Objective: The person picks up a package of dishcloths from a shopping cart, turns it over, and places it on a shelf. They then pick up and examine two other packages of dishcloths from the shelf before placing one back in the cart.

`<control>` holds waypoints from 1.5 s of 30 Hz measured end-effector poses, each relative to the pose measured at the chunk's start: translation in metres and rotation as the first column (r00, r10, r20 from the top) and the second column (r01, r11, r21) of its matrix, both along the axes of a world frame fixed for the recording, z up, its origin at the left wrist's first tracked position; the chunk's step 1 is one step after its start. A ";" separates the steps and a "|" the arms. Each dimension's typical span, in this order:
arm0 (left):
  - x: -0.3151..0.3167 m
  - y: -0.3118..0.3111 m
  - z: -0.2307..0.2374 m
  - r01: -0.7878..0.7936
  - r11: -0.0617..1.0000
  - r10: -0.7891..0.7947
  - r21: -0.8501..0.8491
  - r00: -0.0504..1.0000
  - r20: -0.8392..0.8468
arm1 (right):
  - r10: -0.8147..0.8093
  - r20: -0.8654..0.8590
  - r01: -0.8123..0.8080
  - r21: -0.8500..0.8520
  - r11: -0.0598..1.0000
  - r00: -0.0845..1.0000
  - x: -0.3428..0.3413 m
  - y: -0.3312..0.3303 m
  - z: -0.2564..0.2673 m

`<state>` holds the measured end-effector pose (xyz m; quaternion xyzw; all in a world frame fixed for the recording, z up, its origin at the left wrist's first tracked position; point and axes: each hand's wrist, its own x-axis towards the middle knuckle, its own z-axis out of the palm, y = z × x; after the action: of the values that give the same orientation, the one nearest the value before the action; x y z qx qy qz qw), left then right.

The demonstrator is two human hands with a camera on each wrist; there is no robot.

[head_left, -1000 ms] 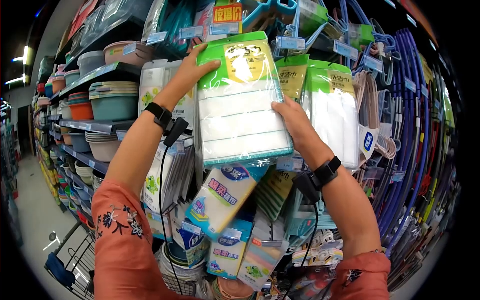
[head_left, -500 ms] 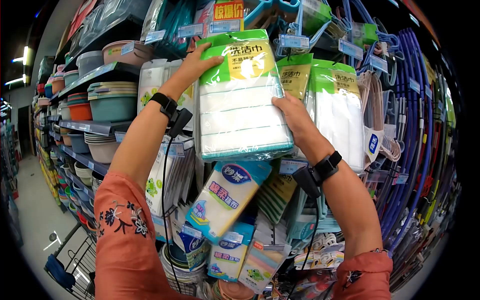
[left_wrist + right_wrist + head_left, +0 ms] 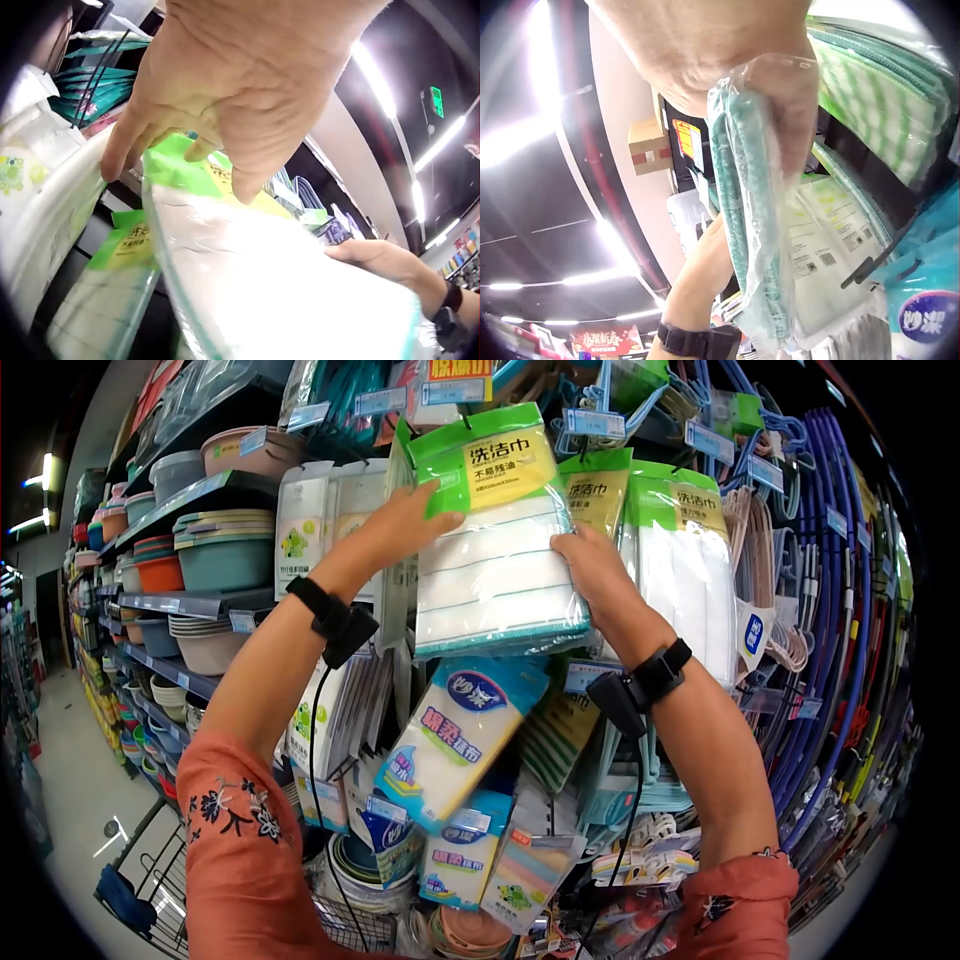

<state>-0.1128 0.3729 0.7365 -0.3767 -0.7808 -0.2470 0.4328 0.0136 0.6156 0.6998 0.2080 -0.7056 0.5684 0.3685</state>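
Observation:
A clear plastic pack of white, teal-striped dishcloths (image 3: 495, 585) with a green and yellow header hangs in front of the rack. My right hand (image 3: 600, 580) grips its right edge, thumb on the front and fingers behind. At the upper left, my left hand (image 3: 395, 535) touches the pack, its thumb and a finger over the header. In the left wrist view those fingers are spread apart around the green corner. The pack's teal folded edge shows through the plastic in the right wrist view, under the right palm. Another green-headed dishcloth pack (image 3: 680, 590) hangs to the right.
Blue-and-white sponge cloth packs (image 3: 460, 730) hang below. Flat white packs (image 3: 305, 530) hang at left, beside shelves of stacked plastic basins (image 3: 225, 555). Blue hangers and purple poles (image 3: 815, 590) line the right. A wire cart (image 3: 150, 880) stands at lower left.
My left hand has slid down and right off the pack's top corner, onto the front of the header. The pack has shifted slightly up and right, with the right hand still on its edge.

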 end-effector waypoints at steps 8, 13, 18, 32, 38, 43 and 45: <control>0.062 0.007 -0.069 0.209 0.950 -0.212 -0.231 0.977 0.011 | -0.171 0.036 0.170 0.022 0.985 0.985 -0.072 -0.001 0.020; 0.038 0.023 -0.097 0.014 0.973 -0.067 -0.232 0.973 -0.220 | -0.147 0.102 0.149 -0.017 0.989 0.984 -0.082 -0.019 0.022; 0.003 0.034 -0.106 -0.022 0.970 -0.040 -0.240 0.968 -0.250 | -0.298 0.133 0.282 0.128 0.951 0.945 -0.088 -0.019 0.020; -0.010 0.033 -0.140 -0.011 0.976 -0.006 -0.216 0.997 -0.078 | -0.119 -0.021 0.107 0.602 0.791 0.993 0.039 -0.018 -0.056; 0.054 0.025 -0.159 -0.085 0.985 0.083 -0.149 0.996 -0.020 | 0.085 0.058 -0.103 0.584 0.805 0.995 0.111 -0.017 -0.131; 0.102 0.016 -0.191 -0.045 0.992 0.052 -0.115 0.997 0.060 | 0.265 0.317 -0.398 0.503 0.767 0.911 0.155 -0.019 -0.202; 0.117 0.011 -0.203 -0.019 0.996 0.026 -0.084 0.996 0.089 | 0.289 0.401 -0.467 0.477 0.744 0.869 0.173 -0.020 -0.222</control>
<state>0.0043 0.3839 0.5340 -0.3739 -0.8133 -0.2263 0.3841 0.1863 0.5954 0.4774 0.3579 -0.8299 0.4244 0.0546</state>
